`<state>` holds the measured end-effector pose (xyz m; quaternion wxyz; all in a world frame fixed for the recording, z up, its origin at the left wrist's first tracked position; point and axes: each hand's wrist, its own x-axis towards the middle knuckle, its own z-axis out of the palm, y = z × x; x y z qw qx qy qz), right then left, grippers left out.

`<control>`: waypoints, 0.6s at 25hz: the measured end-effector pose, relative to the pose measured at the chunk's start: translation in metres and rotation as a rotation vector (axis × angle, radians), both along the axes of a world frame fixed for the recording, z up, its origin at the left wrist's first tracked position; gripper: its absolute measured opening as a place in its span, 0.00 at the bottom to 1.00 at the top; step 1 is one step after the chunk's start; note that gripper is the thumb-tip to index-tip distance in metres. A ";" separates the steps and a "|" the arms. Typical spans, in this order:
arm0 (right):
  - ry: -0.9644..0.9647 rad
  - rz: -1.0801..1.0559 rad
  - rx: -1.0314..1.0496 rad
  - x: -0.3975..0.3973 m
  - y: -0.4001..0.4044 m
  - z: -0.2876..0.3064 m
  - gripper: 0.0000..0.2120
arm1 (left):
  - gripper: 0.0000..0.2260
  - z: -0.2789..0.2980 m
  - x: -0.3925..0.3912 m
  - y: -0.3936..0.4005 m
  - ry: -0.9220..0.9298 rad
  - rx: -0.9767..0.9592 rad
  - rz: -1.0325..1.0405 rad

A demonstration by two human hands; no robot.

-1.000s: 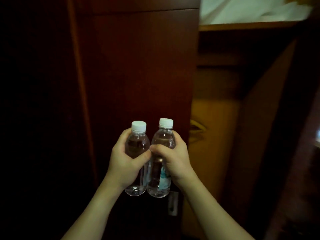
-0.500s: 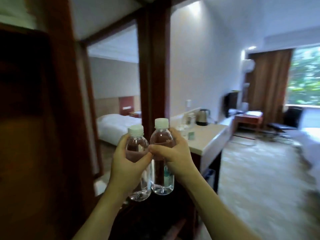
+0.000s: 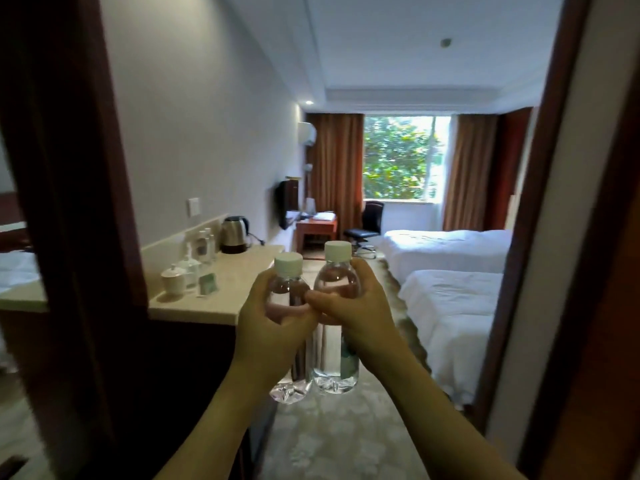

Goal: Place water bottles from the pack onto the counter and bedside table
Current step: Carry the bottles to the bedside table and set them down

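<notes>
I hold two clear water bottles with white caps upright and side by side in front of me. My left hand (image 3: 268, 332) grips the left bottle (image 3: 290, 384) around its middle. My right hand (image 3: 356, 317) grips the right bottle (image 3: 337, 370), which carries a green label. The two bottles touch, and my thumbs meet between them. The beige counter (image 3: 235, 277) lies just to the left of the bottles, behind and below my left hand. No pack and no bedside table are in view.
On the counter stand a steel kettle (image 3: 235, 233), glasses, a lidded cup (image 3: 173, 278) and a small green card. A dark door frame (image 3: 86, 202) rises at left, another at right. Two white beds (image 3: 450, 299) sit right, carpet aisle ahead, desk and chair by the window.
The view has swung from a dark wooden cabinet to the room's entry, facing the counter and beds. Both hands keep the same grip on the two bottles.
</notes>
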<state>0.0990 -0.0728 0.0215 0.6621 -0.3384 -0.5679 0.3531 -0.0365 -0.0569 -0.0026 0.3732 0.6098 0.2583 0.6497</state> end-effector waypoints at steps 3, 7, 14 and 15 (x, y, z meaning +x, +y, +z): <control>-0.031 -0.146 -0.011 0.008 0.014 0.001 0.19 | 0.17 0.000 0.008 0.028 0.014 0.051 -0.090; -0.016 -0.280 -0.046 0.011 0.048 -0.003 0.21 | 0.17 -0.001 0.016 0.073 0.016 0.065 -0.192; -0.057 -0.390 0.010 0.067 0.127 -0.018 0.10 | 0.19 -0.018 0.077 0.164 0.064 0.090 -0.228; -0.065 -0.404 0.020 0.078 0.143 -0.022 0.10 | 0.19 -0.021 0.088 0.179 0.066 0.094 -0.219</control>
